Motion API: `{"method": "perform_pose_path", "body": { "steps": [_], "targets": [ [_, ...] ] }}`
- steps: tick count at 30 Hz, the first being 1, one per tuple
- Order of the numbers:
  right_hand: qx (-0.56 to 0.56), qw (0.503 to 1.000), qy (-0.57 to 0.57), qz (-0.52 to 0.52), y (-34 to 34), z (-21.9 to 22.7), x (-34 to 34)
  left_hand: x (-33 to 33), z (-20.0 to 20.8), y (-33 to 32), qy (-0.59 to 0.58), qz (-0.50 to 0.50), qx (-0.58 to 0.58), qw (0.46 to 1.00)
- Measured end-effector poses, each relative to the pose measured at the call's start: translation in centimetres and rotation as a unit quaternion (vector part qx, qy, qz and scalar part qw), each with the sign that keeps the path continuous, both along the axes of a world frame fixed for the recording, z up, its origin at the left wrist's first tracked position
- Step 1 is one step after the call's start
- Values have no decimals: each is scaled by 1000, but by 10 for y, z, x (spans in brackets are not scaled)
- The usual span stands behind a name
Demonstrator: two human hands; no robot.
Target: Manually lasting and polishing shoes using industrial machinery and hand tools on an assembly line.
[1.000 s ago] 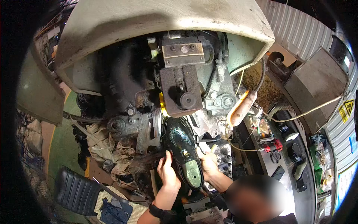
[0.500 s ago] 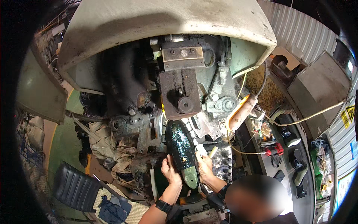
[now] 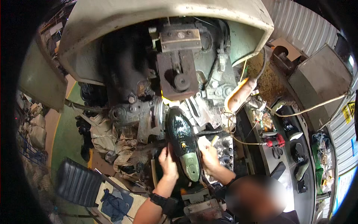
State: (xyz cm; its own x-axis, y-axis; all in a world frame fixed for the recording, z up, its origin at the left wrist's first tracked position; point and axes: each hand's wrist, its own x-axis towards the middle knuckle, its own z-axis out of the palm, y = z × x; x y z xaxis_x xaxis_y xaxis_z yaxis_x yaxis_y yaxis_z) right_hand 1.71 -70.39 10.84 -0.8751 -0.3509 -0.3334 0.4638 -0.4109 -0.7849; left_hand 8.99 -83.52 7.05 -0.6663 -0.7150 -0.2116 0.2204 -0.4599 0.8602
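Observation:
A glossy black shoe upper (image 3: 181, 128) is stretched over a green shoe last (image 3: 191, 164), sole side down as far as I can tell. Its toe points away from me, toward the machine's dark metal head (image 3: 177, 72). My left hand (image 3: 167, 163) is closed against the left side of the shoe, near the heel end. On the right side, my right hand (image 3: 212, 161) grips it, fingertips partly hidden. Beside the right fingers is something pale (image 3: 203, 142) that I cannot make out. Metal plates (image 3: 199, 112) of the machine lie just beyond the toe.
A large pale hood (image 3: 167, 9) arches over the machine. To the right hangs a lit lamp (image 3: 240, 97); a red tool (image 3: 275, 140) and dark shoes (image 3: 298, 154) rest on a bench. At left stands a black chair (image 3: 79, 183). A blurred patch covers the lower right.
The view has shifted, so the machine appears higher. The shoe's toe now sits slightly farther from the machine head, and more of the green heel end shows. Both hands keep hold of the shoe.

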Motion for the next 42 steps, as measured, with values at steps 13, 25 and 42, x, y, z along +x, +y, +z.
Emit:
{"method": "perform_pose_path", "body": {
  "steps": [13, 25, 42],
  "targets": [
    [139, 990, -33, 9, 256, -124, -6, 264, -243, -61, -427, -81, -50, 899],
    [115, 989, -57, -77, 265, -123, 23, 162, -57, -5, -146, -73, -633, 757],
    [159, 985, -16, -66, 214, -69, 37, 160, -159, 31, -327, -221, -294, 870]
  ]
}}
